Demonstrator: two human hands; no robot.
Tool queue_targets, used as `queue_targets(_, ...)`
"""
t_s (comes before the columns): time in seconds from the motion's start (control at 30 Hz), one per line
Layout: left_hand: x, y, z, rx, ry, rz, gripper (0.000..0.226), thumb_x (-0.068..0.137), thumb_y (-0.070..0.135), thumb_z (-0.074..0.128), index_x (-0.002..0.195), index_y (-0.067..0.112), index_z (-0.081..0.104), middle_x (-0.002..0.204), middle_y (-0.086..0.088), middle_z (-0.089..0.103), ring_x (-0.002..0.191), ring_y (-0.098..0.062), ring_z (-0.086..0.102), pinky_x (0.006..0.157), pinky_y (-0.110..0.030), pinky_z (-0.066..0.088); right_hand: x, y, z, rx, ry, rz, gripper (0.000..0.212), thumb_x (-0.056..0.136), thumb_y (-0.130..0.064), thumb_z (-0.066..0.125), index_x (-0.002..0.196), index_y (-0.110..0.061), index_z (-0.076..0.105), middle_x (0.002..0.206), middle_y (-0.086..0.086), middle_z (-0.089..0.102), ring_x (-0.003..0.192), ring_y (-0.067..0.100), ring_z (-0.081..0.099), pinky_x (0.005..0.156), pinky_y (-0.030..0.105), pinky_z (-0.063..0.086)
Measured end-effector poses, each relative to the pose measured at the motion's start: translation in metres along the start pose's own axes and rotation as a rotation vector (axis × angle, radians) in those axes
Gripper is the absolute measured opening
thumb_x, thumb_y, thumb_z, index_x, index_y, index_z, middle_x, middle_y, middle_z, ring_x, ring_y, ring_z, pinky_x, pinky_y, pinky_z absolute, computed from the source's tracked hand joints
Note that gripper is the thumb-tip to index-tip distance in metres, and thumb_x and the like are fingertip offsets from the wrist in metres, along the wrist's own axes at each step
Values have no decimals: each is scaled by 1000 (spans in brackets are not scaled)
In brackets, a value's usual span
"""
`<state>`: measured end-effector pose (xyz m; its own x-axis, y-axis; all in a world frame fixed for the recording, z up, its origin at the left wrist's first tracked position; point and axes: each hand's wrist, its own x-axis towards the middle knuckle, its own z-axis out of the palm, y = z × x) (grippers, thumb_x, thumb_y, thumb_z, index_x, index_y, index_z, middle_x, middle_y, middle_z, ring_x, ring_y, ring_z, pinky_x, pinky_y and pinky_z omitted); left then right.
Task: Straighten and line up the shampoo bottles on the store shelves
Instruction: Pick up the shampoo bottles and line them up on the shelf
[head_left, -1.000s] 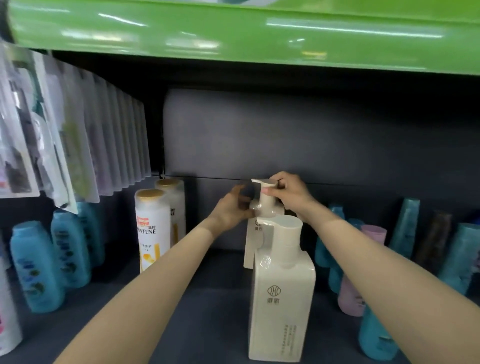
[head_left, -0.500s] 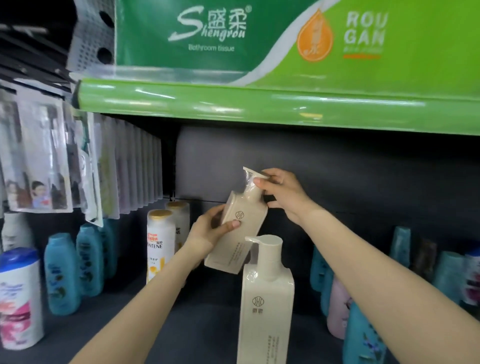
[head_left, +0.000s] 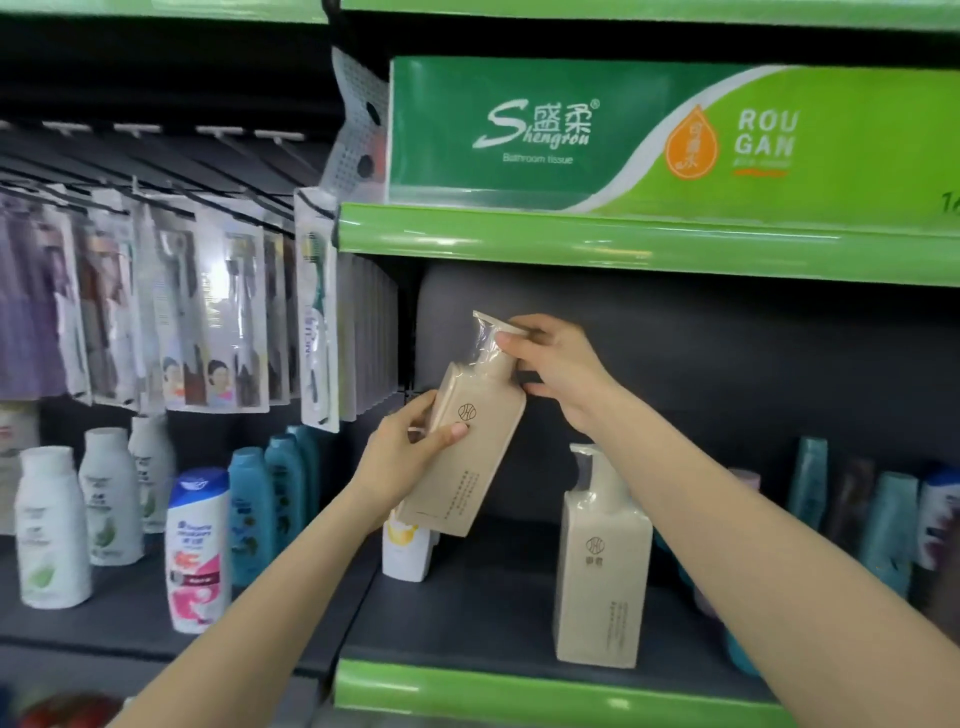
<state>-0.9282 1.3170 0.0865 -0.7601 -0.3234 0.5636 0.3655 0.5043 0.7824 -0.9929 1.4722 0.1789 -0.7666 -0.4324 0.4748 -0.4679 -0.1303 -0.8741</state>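
Surroundings: second pump bottle (head_left: 602, 566) upright below-right of grip; yellow-labelled bottle (head_left: 406, 551) just beneath (partly hidden)
Hands: left hand (head_left: 410, 457) grips tilted beige pump bottle (head_left: 470, 441); right hand (head_left: 556, 366) pinches its pump

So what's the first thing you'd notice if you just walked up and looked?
Probably the beige pump bottle held tilted in the air in the middle, the left hand round its body and the right hand pinching its wrapped pump. Right after that, the big green tissue pack on the shelf above, and a matching beige bottle standing upright below to the right.

Held bottle (head_left: 470, 447) tilts left of shelved bottle (head_left: 602, 571)
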Motion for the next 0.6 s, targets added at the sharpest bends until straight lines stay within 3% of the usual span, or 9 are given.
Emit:
queue_targets(0.13, -28, 1, -24, -72, -56, -28, 30, 79, 45, 68, 107, 45, 61, 99, 10, 67, 92, -13, 64, 83, -35, 53, -38, 6, 16, 27, 53, -51, 34, 90, -16, 63, 122, -18, 54, 113, 9, 64, 97, 18, 62, 82, 33, 53)
queue_targets(0.27, -55, 3, -40, -211, -134, -70, 22, 85, 34, 65, 106, 32, 65, 101, -3, 70, 93, -22, 68, 79, -35, 56, -79, 29, 26, -62, -21, 111, 45, 87, -24, 67, 129, -21, 49, 114, 4, 63, 106, 16, 62, 88, 36, 54)
queue_targets(0.4, -73, 9, -47, -238, -175, -77, 22, 85, 32, 64, 107, 32, 65, 99, -5, 71, 90, -21, 69, 73, -32, 56, -105, 37, 38, 58, -40, 148, 27, 89, -22, 64, 115, -17, 59, 109, 9, 68, 97, 20, 69, 76, 36, 59)
queue_targets(0.5, -84, 10, -50, -252, -150, -67, 20, 83, 32, 66, 103, 35, 65, 96, -3, 71, 86, -14, 69, 67, -21, 54, -117, 38, 45, 109, 10, 95, 26, 90, -21, 62, 115, -15, 61, 104, 8, 70, 91, 20, 70, 68, 34, 59)
queue_targets(0.6, -102, -2, -59, -247, -202, -94, 35, 78, 33, 67, 112, 35, 62, 97, 1, 71, 90, -9, 68, 66, -15, 51, -130, 47, 48, 181, 48, 95, 20, 92, -22, 58, 110, -14, 64, 97, 5, 72, 86, 18, 71, 65, 34, 59)
